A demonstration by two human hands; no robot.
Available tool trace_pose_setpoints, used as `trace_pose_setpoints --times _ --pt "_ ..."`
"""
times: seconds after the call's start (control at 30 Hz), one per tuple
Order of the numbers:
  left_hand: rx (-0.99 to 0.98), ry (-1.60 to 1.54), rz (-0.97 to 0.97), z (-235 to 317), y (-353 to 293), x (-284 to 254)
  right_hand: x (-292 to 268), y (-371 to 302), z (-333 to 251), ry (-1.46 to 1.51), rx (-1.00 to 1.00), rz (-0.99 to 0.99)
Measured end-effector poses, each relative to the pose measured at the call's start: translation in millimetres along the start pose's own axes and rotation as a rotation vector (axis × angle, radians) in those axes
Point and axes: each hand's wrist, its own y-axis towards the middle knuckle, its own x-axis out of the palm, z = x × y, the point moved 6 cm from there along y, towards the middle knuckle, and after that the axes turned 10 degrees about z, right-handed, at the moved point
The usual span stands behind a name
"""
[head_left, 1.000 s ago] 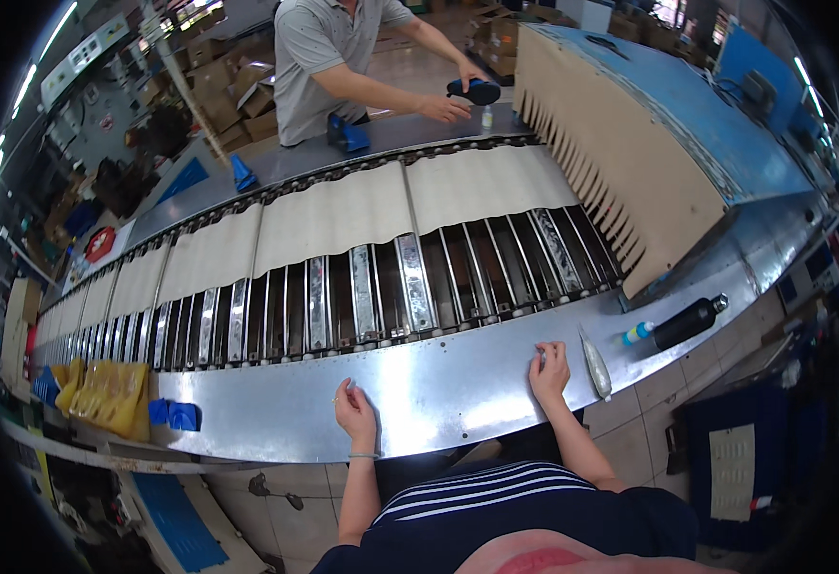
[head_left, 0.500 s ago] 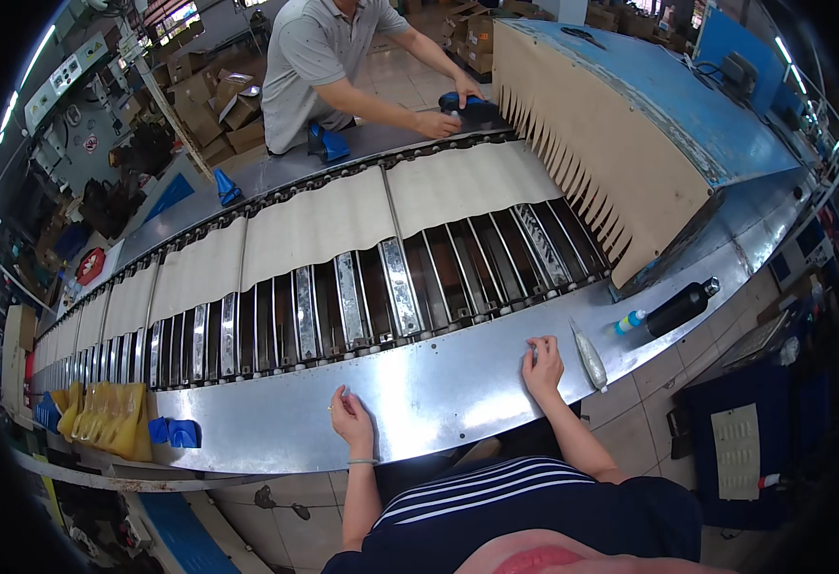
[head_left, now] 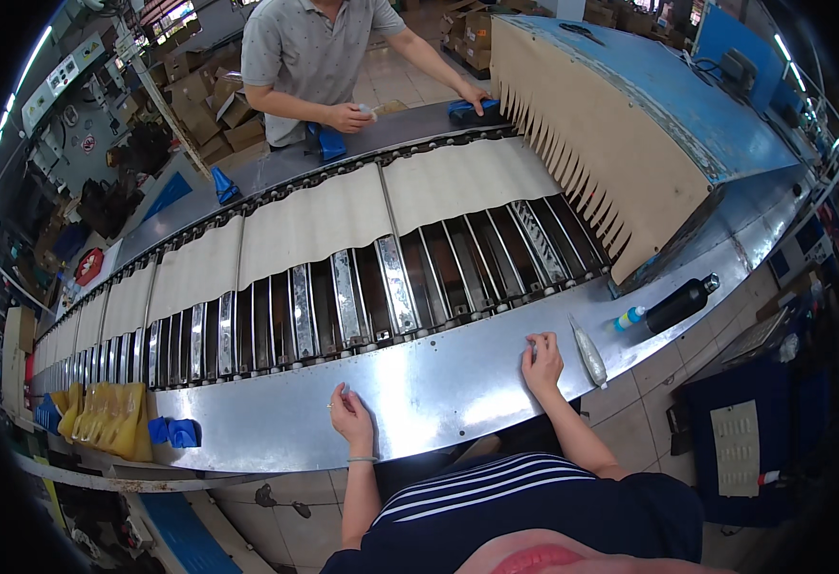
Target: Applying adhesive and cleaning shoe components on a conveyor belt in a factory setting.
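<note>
Both my hands rest at the near metal ledge (head_left: 448,387) of a slatted conveyor (head_left: 343,306). My left hand (head_left: 350,418) lies at its front edge, fingers loosely curled and apart, with nothing seen in them. Farther right, my right hand (head_left: 543,364) rests on the metal, half curled, with a gap between thumb and fingers and nothing visible inside. Just right of it lies a slim, pointed, greyish-green tube or bag (head_left: 588,353). Beyond that are a small blue-capped bottle (head_left: 630,319) and a black flask (head_left: 684,305) lying on its side.
Beige cloth (head_left: 314,215) covers the conveyor's far half, running to a blue machine hood (head_left: 649,96) with a fringed curtain (head_left: 591,153). Yellow foot-shaped forms (head_left: 113,421) and blue pieces (head_left: 174,432) sit at left. Across stands a co-worker (head_left: 309,67) beside blue pieces (head_left: 326,142).
The co-worker's hand holding a small pale object has drawn back left, away from the blue-and-black piece by the curtain; their other hand stays on that piece. My hands have hardly moved.
</note>
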Motion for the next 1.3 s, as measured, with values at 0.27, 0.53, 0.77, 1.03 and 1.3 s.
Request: trace_pose_setpoints --times 0.27,0.53,0.77,1.03,1.3 --pt "0.005 0.007 0.003 3.8 -0.3 0.3 -3.0 2.1 -3.8 -0.030 -0.039 0.027" --pt "-0.009 0.023 -0.011 0.6 -2.7 3.3 -4.1 4.0 -2.7 -0.034 -0.034 0.027" --pt "0.004 0.021 -0.011 0.2 -2.8 4.3 -2.0 2.1 1.4 -0.014 -0.011 -0.005" --pt "0.059 -0.011 0.066 -7.0 -3.4 5.4 -5.2 3.1 3.4 0.013 0.016 0.038" --pt "-0.033 0.023 -0.026 -4.4 -3.9 5.5 -3.7 -1.3 11.2 0.088 0.034 0.039"
